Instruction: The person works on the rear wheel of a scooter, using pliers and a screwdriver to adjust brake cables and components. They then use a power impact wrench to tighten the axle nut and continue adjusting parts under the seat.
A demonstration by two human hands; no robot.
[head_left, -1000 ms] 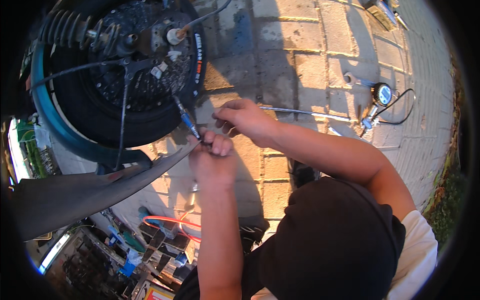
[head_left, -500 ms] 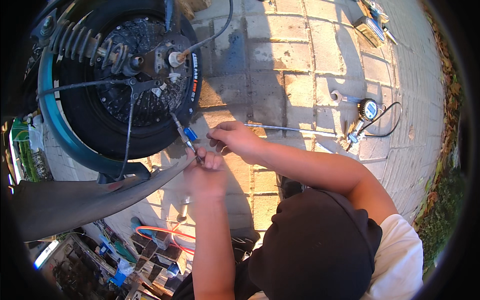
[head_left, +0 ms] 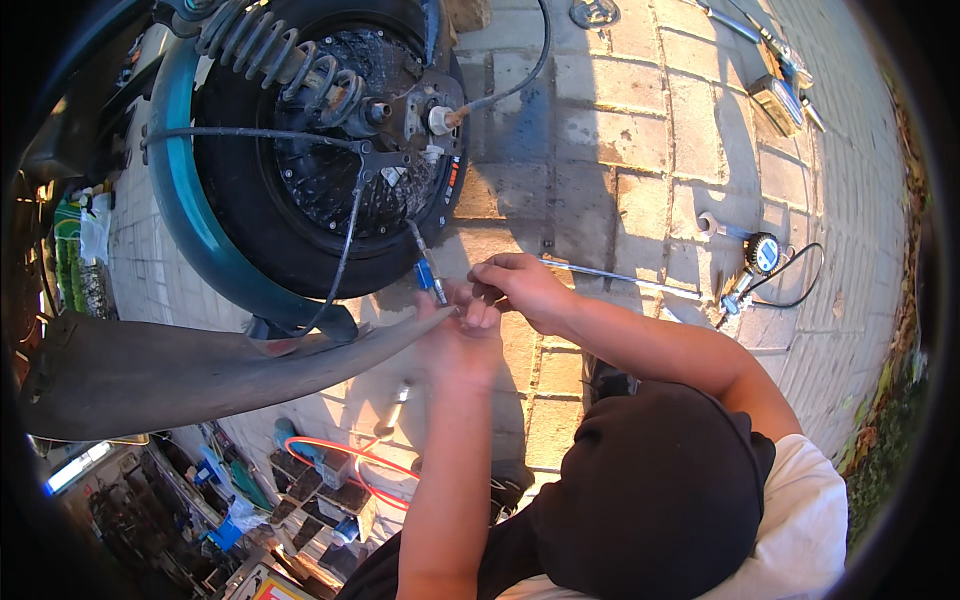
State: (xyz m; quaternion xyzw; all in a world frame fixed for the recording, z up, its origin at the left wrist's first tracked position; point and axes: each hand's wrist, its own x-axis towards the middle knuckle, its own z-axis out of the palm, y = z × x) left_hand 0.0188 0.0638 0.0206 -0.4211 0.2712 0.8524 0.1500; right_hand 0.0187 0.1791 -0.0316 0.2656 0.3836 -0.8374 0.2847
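The head-worn fisheye looks steeply down from above, close enough that the left hand (head_left: 463,342) and right hand (head_left: 528,292) fall near the frame's centre; it takes in the wheel (head_left: 318,195) at upper left and the paving (head_left: 620,135) at upper right; straight edges bow toward a dark, rounded rim.

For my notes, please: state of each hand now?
Left hand: closed, seemingly holding the slim metal tool.
Right hand: partly closed; cannot tell if holding anything.

Blurred left fingers (head_left: 486,315), wheel (head_left: 318,192) (its top) past upper edge
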